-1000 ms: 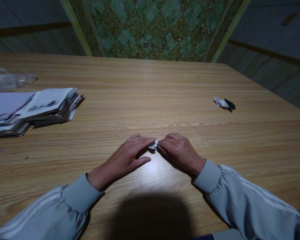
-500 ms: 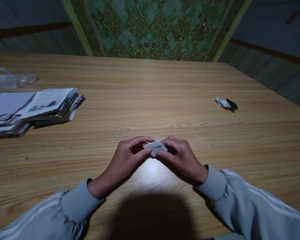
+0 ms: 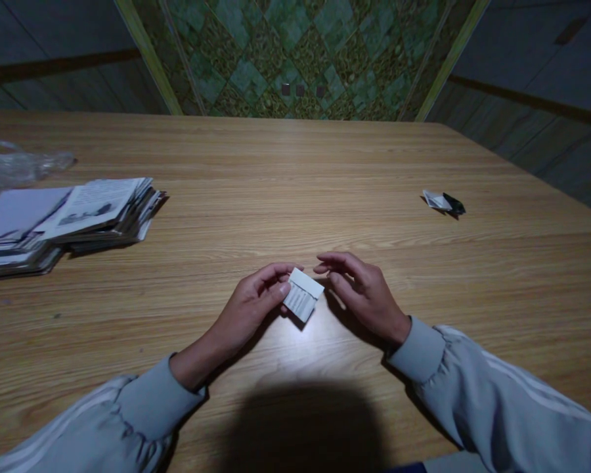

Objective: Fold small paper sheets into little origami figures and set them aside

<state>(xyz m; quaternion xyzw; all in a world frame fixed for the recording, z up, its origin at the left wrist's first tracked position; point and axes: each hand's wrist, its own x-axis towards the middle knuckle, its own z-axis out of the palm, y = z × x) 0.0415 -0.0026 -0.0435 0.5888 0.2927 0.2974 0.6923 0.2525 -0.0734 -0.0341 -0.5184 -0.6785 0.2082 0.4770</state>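
Observation:
A small folded piece of printed paper (image 3: 303,295) is pinched at its left edge by my left hand (image 3: 253,299), thumb on top and fingers behind. It is roughly square, with a fold line across its upper part and lines of print below. My right hand (image 3: 359,289) hovers just to the right of the paper, apart from it. Its fingers are loosely curved and spread, with nothing in them. Both hands are above the wooden table (image 3: 256,210).
At the left lies a stack of printed papers (image 3: 93,210), with a clear plastic bag (image 3: 24,167) behind it. Toward the back right sit two small folded paper pieces (image 3: 443,202), one white and one dark. A tiled wall (image 3: 295,52) stands beyond the table.
My right hand has let go of the folded paper and moved a little to the right. The paper, still in my left hand, has turned and shows a squarer printed face.

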